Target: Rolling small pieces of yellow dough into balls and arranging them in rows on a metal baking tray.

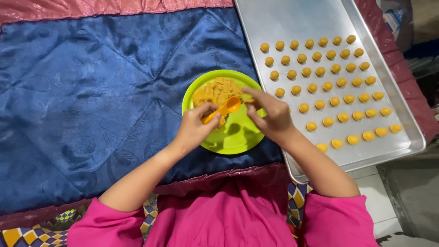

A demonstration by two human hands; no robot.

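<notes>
My left hand point(194, 128) holds a small orange spoon point(224, 110) over a lime green plate point(228, 139). A mound of yellow-tan dough point(216, 91) lies on the far half of the plate. My right hand point(270, 114) hovers at the spoon's bowl, fingers pinched close to it; whether they grip a bit of dough is hidden. To the right lies a metal baking tray point(297, 18) with several rows of small yellow dough balls point(327, 86).
Everything rests on a blue satin cloth point(91, 100) with a maroon border. The tray's near right corner point(414, 146) overhangs a tiled floor point(379, 192). Pink sleeves and a patterned fabric show at the bottom edge.
</notes>
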